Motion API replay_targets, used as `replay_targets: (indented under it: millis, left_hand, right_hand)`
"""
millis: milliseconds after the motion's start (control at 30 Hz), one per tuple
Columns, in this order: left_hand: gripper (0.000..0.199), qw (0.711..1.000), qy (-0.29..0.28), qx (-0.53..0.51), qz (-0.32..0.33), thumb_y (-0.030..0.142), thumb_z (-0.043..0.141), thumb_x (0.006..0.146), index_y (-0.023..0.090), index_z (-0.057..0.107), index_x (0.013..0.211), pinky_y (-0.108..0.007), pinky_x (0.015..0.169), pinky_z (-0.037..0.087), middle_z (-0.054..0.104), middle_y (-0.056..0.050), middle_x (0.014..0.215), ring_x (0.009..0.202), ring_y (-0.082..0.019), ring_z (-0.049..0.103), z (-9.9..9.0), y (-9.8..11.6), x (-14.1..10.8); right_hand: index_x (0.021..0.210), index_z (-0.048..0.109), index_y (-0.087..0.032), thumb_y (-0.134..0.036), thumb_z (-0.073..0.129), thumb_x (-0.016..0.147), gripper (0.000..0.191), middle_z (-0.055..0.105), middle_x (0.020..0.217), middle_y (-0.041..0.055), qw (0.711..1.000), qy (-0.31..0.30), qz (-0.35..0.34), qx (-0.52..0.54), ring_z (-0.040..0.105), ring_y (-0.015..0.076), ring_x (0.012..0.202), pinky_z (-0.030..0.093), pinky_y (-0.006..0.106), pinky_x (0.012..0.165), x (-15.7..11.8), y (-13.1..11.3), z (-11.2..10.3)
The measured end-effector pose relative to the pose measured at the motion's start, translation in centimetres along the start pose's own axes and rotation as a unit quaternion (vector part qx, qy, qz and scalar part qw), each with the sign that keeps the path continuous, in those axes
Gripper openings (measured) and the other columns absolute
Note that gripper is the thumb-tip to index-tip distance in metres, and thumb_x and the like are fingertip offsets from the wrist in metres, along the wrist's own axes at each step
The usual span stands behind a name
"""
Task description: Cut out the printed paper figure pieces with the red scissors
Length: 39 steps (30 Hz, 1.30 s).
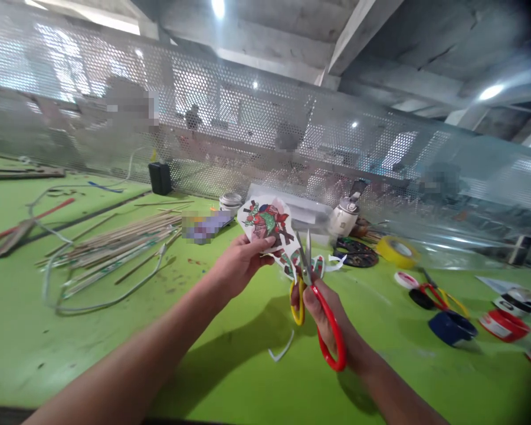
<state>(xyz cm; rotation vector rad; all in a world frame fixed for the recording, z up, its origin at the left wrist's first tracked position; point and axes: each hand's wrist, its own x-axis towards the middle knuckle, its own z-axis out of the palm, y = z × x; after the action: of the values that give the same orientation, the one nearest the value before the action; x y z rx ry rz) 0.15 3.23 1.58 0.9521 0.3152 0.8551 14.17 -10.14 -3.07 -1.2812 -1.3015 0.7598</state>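
The right hand [325, 310] grips open scissors [307, 273]; ahead of it, the left hand [243, 262] pinches the patterned paper cutout [265, 221]. For a clean edge, turn the paper into the blades, keeping the left thumb clear.

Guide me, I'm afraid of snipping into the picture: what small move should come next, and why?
Probably a short, careful squeeze of the scissors with the right hand, following the white margin. The blades stand parted beside the printed paper, the left hand grips it, and white borders the design.
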Motion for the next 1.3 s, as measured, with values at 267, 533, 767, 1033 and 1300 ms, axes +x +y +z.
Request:
replay_targets:
  millis: [267,533,767,1033,1300]
  left_hand:
    - [0.011,0.999,-0.021,-0.007,0.03,0.015,0.076,0.071,0.01,0.073,0.081,-0.025,0.064,0.055,0.073,-0.007,0.084,0.071,-0.014,0.065,-0.3,-0.2,0.2]
    - [0.012,0.999,0.002,-0.02,0.033,0.015,0.075,0.073,0.008,0.071,0.082,-0.025,0.063,0.055,0.073,-0.011,0.084,0.072,-0.016,0.067,0.1,-0.5,0.2]
    - [0.012,0.999,0.014,-0.032,0.036,0.014,0.074,0.073,0.007,0.069,0.082,-0.025,0.062,0.056,0.073,-0.011,0.083,0.071,-0.016,0.068,0.0,-0.2,0.1]
    - [0.01,0.998,0.025,-0.043,0.041,0.012,0.073,0.074,0.008,0.07,0.082,-0.025,0.063,0.056,0.073,-0.011,0.084,0.072,-0.017,0.069,0.0,-0.1,0.3]
    - [0.014,0.995,0.044,-0.042,0.078,0.015,0.075,0.074,0.009,0.068,0.086,-0.025,0.064,0.056,0.073,-0.011,0.087,0.077,-0.018,0.071,-1.0,0.3,0.7]
  right_hand:
    - [0.123,0.054,-0.011,-0.079,0.052,0.072,0.084,0.048,0.073,0.0009,0.999,0.036,0.038,0.009,0.046,0.0174,0.062,0.038,0.034,0.06,-0.2,1.7,1.4]
    - [0.12,0.059,-0.014,-0.079,0.054,0.07,0.083,0.049,0.069,0.0008,0.997,0.058,0.042,0.036,0.047,0.0167,0.058,0.039,0.033,0.057,0.1,2.8,1.5]
    - [0.12,0.059,-0.012,-0.079,0.052,0.07,0.084,0.049,0.064,-0.0013,0.996,0.057,0.057,-0.029,0.043,0.0144,0.056,0.038,0.032,0.058,0.0,1.3,1.3]
    - [0.12,0.055,-0.011,-0.081,0.051,0.068,0.087,0.043,0.06,-0.0036,0.995,0.063,0.076,-0.026,0.04,0.0141,0.053,0.035,0.031,0.056,0.1,0.9,1.8]
    - [0.113,0.06,-0.013,-0.079,0.053,0.07,0.079,0.031,0.058,-0.0077,0.996,0.006,0.058,-0.061,0.03,0.0112,0.05,0.026,0.026,0.051,-0.2,1.3,2.0]
